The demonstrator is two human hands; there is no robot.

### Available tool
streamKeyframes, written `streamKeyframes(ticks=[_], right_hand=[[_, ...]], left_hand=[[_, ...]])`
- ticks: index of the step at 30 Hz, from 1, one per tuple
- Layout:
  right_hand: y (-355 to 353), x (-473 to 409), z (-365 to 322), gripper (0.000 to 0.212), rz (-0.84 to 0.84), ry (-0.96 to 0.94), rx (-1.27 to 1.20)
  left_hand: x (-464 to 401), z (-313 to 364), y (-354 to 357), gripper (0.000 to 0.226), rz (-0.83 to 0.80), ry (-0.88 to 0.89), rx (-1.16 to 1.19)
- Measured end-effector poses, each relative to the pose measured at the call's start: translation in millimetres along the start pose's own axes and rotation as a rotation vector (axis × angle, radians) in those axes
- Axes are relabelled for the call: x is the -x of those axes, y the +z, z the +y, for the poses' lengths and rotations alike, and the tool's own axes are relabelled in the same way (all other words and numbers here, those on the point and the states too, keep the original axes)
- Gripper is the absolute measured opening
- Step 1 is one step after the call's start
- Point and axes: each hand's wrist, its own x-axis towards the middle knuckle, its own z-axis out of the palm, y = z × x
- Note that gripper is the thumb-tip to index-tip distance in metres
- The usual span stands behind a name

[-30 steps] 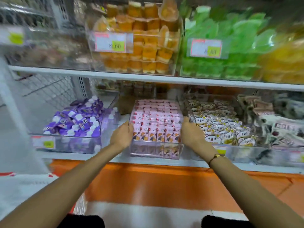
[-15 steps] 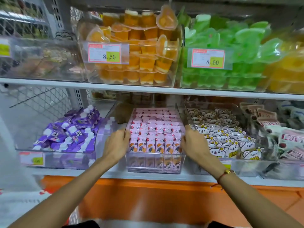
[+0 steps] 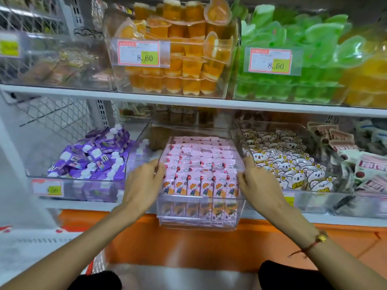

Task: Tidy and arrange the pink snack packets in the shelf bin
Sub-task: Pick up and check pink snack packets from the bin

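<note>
A clear plastic bin (image 3: 199, 223) stands on the lower shelf, its front sticking out past the shelf edge. It is packed with neat upright rows of pink snack packets (image 3: 201, 164) printed with a cartoon child. My left hand (image 3: 142, 185) grips the bin's left wall, thumb over the rim. My right hand (image 3: 259, 183) grips the right wall the same way. A red string bracelet with a gold charm circles my right wrist.
Left of the bin is a bin of purple packets (image 3: 92, 158); right of it a bin of white koala-print packets (image 3: 289, 164). The upper shelf (image 3: 188, 102) carries orange jelly cups (image 3: 178, 59) and green jelly cups (image 3: 293, 59). An orange panel (image 3: 188, 248) runs below.
Both hands stay on the bin's sides. The bin now sits a little further back on the shelf, and my view has tilted up and come closer.
</note>
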Motion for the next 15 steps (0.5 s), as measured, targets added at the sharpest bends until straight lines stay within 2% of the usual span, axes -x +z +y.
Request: streamKeyframes(ticks=[3,5,11,15], right_hand=[[2,-3,2,0.051,0.028,-0.021,-0.009],[9,-3,3,0.058,0.013,-0.034,-0.03],[23,-5,10,0.047,0.034,-0.019,-0.247],[16,-2,16,0.04,-0.025,-0.045,-0.314]], left_hand=[[-2,2,10,0.028,0.047,0.03,-0.091],[-3,0,17,0.04,0.071,0.062,-0.147],[-5,-6,18,0.047,0.069,0.078,-0.214],[-1,-5,17,0.047,0.031,0.086,-0.179]])
